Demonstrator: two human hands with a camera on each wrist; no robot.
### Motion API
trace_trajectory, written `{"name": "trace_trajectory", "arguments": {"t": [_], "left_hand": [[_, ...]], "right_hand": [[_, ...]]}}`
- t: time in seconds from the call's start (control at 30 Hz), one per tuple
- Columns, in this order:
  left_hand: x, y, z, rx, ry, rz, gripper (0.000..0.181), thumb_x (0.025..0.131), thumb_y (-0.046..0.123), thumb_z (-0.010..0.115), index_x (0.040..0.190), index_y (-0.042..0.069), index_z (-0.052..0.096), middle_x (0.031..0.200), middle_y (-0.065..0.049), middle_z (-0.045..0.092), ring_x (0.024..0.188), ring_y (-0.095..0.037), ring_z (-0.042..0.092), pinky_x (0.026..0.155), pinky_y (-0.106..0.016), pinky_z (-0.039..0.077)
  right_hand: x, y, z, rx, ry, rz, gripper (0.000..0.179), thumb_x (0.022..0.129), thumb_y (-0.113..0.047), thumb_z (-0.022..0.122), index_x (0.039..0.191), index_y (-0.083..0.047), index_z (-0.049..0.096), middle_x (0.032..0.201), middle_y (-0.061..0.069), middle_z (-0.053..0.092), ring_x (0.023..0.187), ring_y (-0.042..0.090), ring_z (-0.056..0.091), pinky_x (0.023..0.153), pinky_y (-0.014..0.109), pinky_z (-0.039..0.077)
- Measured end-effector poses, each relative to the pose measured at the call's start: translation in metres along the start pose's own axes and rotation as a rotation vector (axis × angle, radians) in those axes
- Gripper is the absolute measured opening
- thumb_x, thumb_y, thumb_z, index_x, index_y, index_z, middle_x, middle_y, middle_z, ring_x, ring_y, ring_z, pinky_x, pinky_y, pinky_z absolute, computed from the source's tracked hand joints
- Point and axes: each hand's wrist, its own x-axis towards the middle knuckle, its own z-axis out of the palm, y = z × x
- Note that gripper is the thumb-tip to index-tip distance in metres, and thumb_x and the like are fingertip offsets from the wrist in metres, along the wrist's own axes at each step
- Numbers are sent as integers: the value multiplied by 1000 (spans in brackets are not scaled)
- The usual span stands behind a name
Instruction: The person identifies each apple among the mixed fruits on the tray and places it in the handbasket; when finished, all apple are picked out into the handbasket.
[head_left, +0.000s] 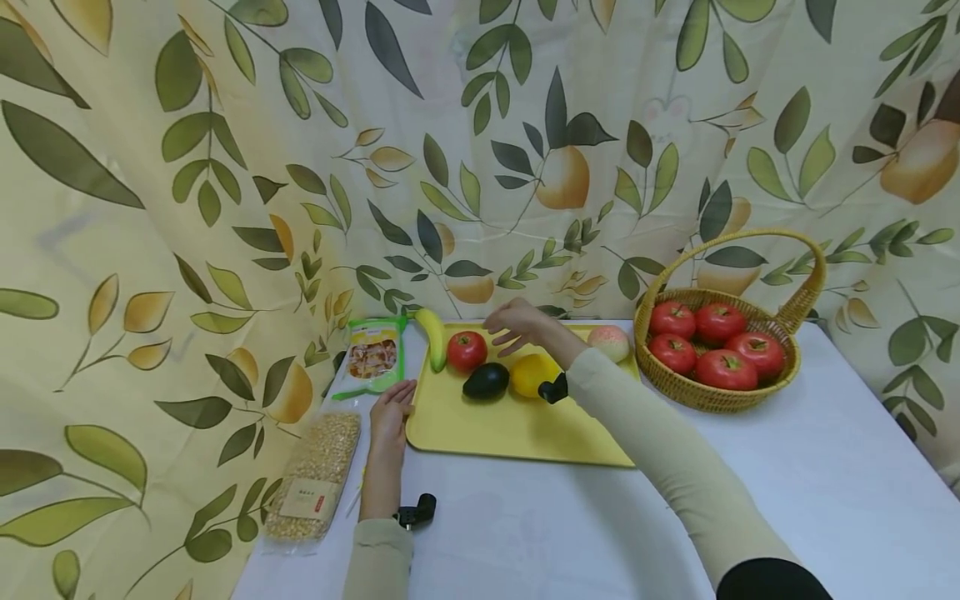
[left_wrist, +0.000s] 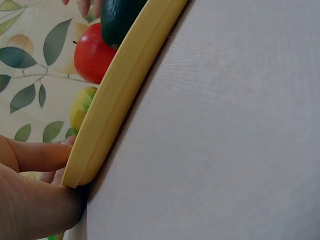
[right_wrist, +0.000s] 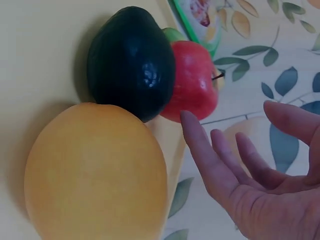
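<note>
A yellow tray [head_left: 480, 437] lies on the table, its left rim gripped by my left hand [head_left: 390, 417] between thumb and fingers. In the left wrist view the thumb [left_wrist: 40, 205] is at the tray's corner. Above the back of the tray hovers my right hand [head_left: 517, 323], fingers spread and holding nothing. Nearest it is a red apple [head_left: 467, 352]; in the right wrist view the fingers [right_wrist: 210, 165] appear just beside the apple. On the tray are also a banana [head_left: 432, 337], a dark green avocado [head_left: 486, 381], a yellow fruit [head_left: 531, 375] and a pale pink peach [head_left: 609, 342].
Right of the tray stands a wicker basket [head_left: 690, 392] with a tall handle, holding several red fruits [head_left: 726, 369]. To the left lie a green-edged snack packet [head_left: 372, 358] and a clear bag of pale grains [head_left: 315, 467]. A leaf-patterned curtain [head_left: 420, 83] hangs behind the table.
</note>
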Motion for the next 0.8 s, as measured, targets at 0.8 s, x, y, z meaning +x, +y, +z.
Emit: {"name": "trace_trajectory", "arguments": {"t": [0.8], "left_hand": [[2, -4, -2, 2, 9, 3, 66, 86, -30, 38, 149, -12, 45, 150, -33, 49, 144, -41, 47, 117, -41, 41]], "right_hand": [[41, 24, 21, -58, -14, 31, 73, 98, -18, 70, 162, -16, 36, 158, 20, 43, 136, 46, 51, 107, 62, 48]]}}
